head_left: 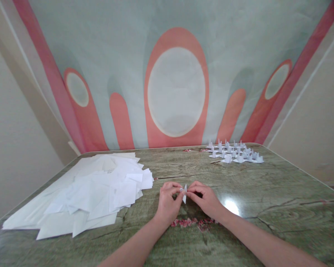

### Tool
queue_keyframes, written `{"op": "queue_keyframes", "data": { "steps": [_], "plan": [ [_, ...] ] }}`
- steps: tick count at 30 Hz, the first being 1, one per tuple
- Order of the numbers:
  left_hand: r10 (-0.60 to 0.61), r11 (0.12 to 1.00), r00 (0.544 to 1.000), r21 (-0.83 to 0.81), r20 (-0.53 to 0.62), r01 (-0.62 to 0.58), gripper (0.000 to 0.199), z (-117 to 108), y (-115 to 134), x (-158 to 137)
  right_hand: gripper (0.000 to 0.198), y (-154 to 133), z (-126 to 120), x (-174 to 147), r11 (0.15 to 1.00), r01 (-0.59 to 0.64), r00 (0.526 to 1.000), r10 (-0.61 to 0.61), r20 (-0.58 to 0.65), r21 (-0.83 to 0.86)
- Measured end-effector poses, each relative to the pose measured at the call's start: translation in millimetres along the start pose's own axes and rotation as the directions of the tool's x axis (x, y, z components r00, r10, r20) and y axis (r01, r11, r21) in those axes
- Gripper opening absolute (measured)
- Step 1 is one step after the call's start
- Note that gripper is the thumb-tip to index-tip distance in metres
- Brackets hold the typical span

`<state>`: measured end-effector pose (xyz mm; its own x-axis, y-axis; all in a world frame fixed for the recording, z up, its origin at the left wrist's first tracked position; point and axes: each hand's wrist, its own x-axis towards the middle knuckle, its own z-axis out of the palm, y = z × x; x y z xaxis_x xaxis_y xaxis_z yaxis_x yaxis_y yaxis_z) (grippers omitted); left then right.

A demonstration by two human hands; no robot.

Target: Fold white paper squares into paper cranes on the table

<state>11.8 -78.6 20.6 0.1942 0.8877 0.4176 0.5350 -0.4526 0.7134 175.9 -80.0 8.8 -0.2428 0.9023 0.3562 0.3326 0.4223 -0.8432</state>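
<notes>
Between my two hands is a small white piece of folded paper (185, 193), narrow and pointed at its top and bottom. My left hand (171, 198) pinches it from the left with thumb and forefinger. From the right, my right hand (204, 198) grips its other side the same way. The paper is held a little above the wood-patterned table, near the middle. My fingertips hide part of its folds.
A broad heap of loose white paper sheets (100, 189) covers the table's left side. Several small folded white paper figures (235, 152) stand grouped at the back right. The wood-patterned table (281, 185) ends at a wall with a painted pink-and-grey backdrop (178, 35).
</notes>
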Motion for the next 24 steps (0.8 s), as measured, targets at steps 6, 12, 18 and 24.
{"op": "queue_keyframes", "data": {
  "steps": [6, 12, 18, 24],
  "plan": [
    [-0.018, 1.0, 1.0, 0.02, -0.007, 0.018, 0.012, 2, -2, -2, 0.017, 0, 1, -1, 0.999, 0.034, 0.999, -0.035, -0.033, -0.03],
    [-0.006, 0.997, 0.999, 0.073, -0.035, 0.009, 0.012, 4, -4, -3, 0.017, -4, 0, -1, 0.996, 0.062, 0.997, -0.064, -0.036, -0.067],
    [-0.035, 0.997, 0.997, 0.064, -0.07, 0.04, 0.013, 5, -7, -2, 0.016, -3, 0, -2, 0.992, 0.091, 0.994, -0.096, -0.058, -0.092],
    [-0.032, 0.999, 0.999, -0.005, -0.03, 0.032, 0.01, 4, -10, 0, 0.013, -7, -9, 2, 0.994, 0.094, 0.996, -0.094, -0.007, -0.064]
  ]
}}
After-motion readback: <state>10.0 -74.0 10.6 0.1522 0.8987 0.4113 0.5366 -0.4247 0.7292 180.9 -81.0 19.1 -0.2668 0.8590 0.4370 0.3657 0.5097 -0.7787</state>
